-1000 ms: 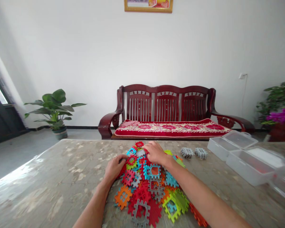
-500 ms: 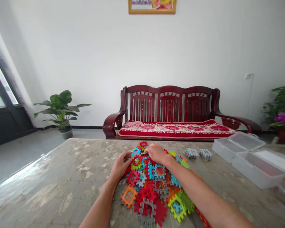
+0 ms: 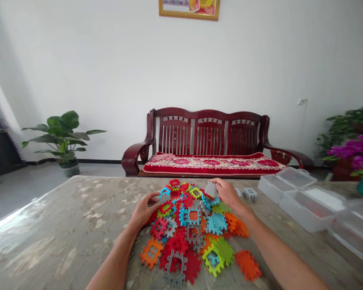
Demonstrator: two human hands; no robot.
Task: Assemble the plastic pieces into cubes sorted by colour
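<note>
**Grey piece lifted from a mostly unsorted pile**

The right hand (image 3: 230,194) held a grey interlocking tile (image 3: 211,188) pinched just above the far edge of the colourful tile pile (image 3: 193,229) on the table (image 3: 63,225). The left hand (image 3: 143,209) rested half-curled on the pile's left edge, gripping nothing clearly. Only a few grey tiles (image 3: 249,194) lay apart near the clear bins (image 3: 302,205); most remained heaped.
</note>
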